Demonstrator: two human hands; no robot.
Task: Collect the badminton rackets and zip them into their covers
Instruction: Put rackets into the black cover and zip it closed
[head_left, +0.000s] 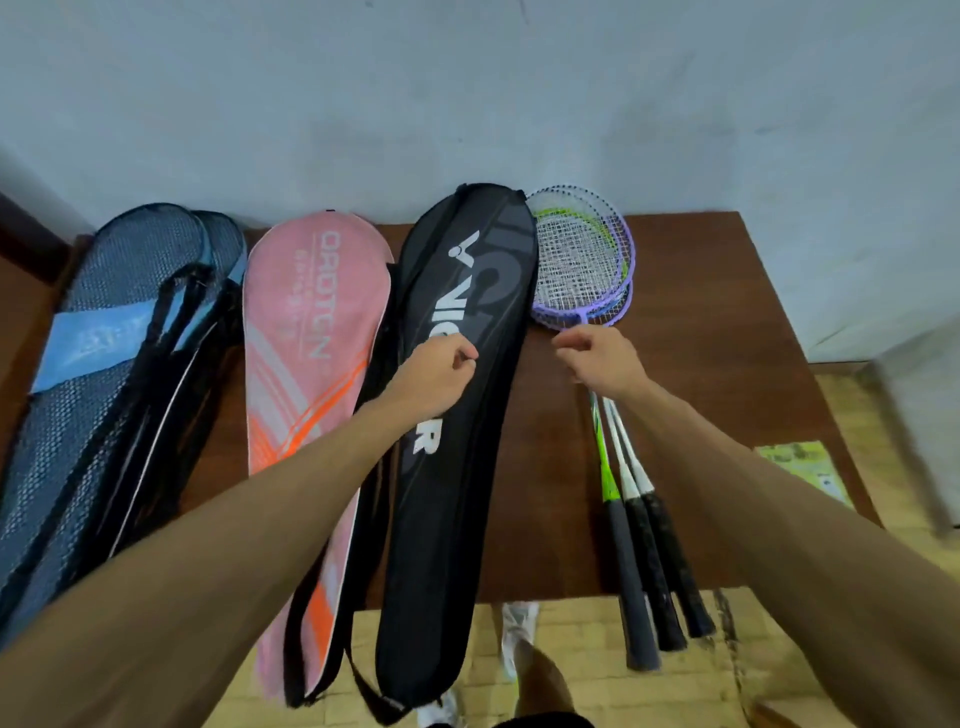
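Nearest, below the right hand (602, 358): three thin-shafted badminton rackets (631, 483) with black wrapped grips, side by side, grips jutting past the near edge of the brown wooden table (727, 338) over the yellowish patterned floor (587, 654). Below the left hand (439, 376): tail of the long black fabric zip cover (467, 519) with white lettering, likewise overhanging that edge, a black strap (294, 660) looping off beside it.

Left hand resting on the middle of the black cover, fingers curled in, thumb against forefinger; whether pinching fabric, a zip pull or nothing, cannot tell. Right hand just right of that cover, over the racket shafts near the throats, fingers curled downward; gripping a shaft or not, cannot tell.

Bare tabletop right of the right hand, out to the right edge; a yellow-green printed sheet (802, 462) by that edge. Left of the left hand, against the black cover: pink fabric cover (311, 322) with orange stripes; further left, blue-grey mesh cover (114, 322), packed close.

Beyond the right hand: stacked purple and green strung heads, left rims hidden by the black cover's edge, close to the pale wall (467, 104).
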